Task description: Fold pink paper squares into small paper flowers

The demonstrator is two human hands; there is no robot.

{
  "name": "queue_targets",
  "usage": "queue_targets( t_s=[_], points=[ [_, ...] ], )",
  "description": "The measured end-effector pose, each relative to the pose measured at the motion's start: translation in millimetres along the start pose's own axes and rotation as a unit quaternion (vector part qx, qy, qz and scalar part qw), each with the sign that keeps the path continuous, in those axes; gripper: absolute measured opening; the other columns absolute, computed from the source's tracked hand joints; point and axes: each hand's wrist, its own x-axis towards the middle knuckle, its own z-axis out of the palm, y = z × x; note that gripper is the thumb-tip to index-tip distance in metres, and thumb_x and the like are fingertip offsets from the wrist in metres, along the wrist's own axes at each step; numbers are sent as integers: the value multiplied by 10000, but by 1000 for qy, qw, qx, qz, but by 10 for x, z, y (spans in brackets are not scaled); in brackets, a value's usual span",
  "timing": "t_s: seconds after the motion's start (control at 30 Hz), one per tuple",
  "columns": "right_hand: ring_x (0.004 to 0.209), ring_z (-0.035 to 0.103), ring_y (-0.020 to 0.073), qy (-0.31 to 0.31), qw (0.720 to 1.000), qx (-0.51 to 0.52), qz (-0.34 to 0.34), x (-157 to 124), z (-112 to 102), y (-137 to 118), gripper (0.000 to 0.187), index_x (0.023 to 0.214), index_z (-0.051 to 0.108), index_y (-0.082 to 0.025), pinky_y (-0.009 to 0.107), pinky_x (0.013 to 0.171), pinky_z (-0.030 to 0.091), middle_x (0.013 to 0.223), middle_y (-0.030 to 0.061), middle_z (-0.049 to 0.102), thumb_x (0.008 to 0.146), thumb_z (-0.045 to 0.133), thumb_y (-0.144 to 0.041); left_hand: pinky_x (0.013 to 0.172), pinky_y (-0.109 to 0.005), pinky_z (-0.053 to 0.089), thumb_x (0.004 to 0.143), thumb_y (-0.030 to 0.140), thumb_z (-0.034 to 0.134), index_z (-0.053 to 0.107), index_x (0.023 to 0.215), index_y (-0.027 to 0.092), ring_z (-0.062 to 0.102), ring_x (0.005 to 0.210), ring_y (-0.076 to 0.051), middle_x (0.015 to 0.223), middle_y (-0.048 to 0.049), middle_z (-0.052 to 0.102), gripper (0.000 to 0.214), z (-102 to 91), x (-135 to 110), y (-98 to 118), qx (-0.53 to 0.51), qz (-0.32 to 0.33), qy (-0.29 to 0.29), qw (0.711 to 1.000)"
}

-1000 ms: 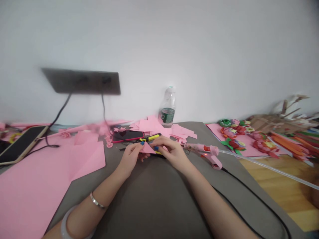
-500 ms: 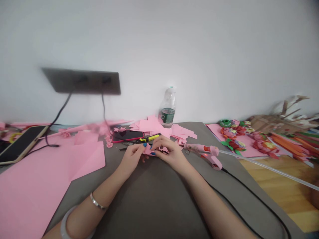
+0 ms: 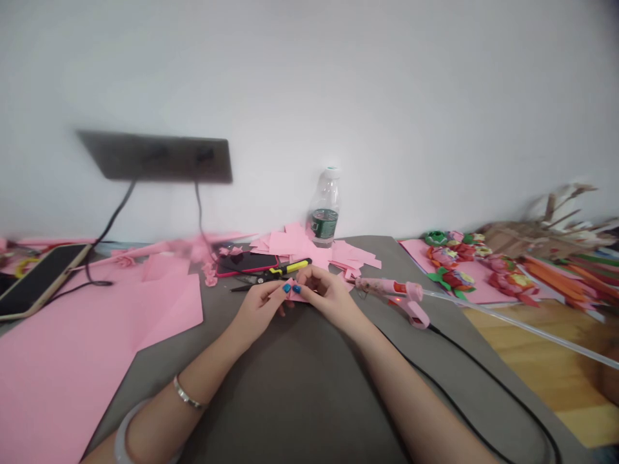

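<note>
Between both hands is a small piece of pink paper (image 3: 296, 297), mostly covered by the fingers. My left hand (image 3: 264, 306) pinches its left side, thumb on top. My right hand (image 3: 325, 298) is closed on its right side, with that thumb beside the left one. Just beyond the fingers lie yellow-and-black scissors (image 3: 290, 267) and a phone with a red edge (image 3: 247, 263). Several loose pink paper pieces (image 3: 293, 243) are spread behind them. To the right of my right hand a pink glue gun (image 3: 389, 288) rests on the table, with a small red light lit.
A water bottle (image 3: 325, 212) stands by the wall. Large pink sheets (image 3: 97, 341) and another phone (image 3: 41, 277) lie at left. Paper flowers (image 3: 457, 280) and coloured strips (image 3: 556, 280) are at right. The glue gun's black cable (image 3: 503, 377) crosses the grey tabletop (image 3: 309, 399).
My thumbs have come together over the pink paper. The right fingers have drawn in, and less of the paper shows between the hands.
</note>
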Motion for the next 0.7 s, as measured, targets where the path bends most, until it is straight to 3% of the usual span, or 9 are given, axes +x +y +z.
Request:
queue_targets(
  t_s=[0.27, 0.43, 0.57, 0.7],
  points=[
    [682, 547, 141, 1, 1000, 29, 5, 11, -18, 10, 313, 758, 544, -186, 265, 611, 412, 745, 6, 566, 817, 677, -464, 558, -233, 485, 795, 342, 643, 739, 848, 125, 584, 627, -152, 717, -50, 691, 244, 9, 1, -13, 29, -14, -3, 999],
    [651, 529, 133, -1, 1000, 24, 5, 5, -21, 6, 293, 773, 541, -188, 263, 590, 388, 718, -3, 559, 833, 663, -448, 573, -239, 481, 811, 339, 619, 779, 876, 139, 615, 661, -166, 781, -77, 745, 265, -5, 2, 4, 22, -21, -20, 999],
    [669, 523, 132, 8, 1000, 14, 10, 5, -27, 7, 270, 895, 590, -185, 264, 601, 390, 798, 13, 586, 814, 683, -425, 577, -235, 469, 830, 356, 603, 796, 862, 149, 619, 655, -163, 785, -80, 759, 284, -9, 1, 39, 30, -23, -39, 999],
    [680, 529, 141, -13, 999, 50, 14, 21, -37, 36, 272, 797, 621, -174, 267, 604, 397, 756, 18, 596, 805, 697, -435, 554, -231, 457, 838, 403, 590, 798, 851, 146, 602, 611, -155, 711, -74, 739, 331, -15, 1, 55, 32, -21, -39, 999]
  ],
)
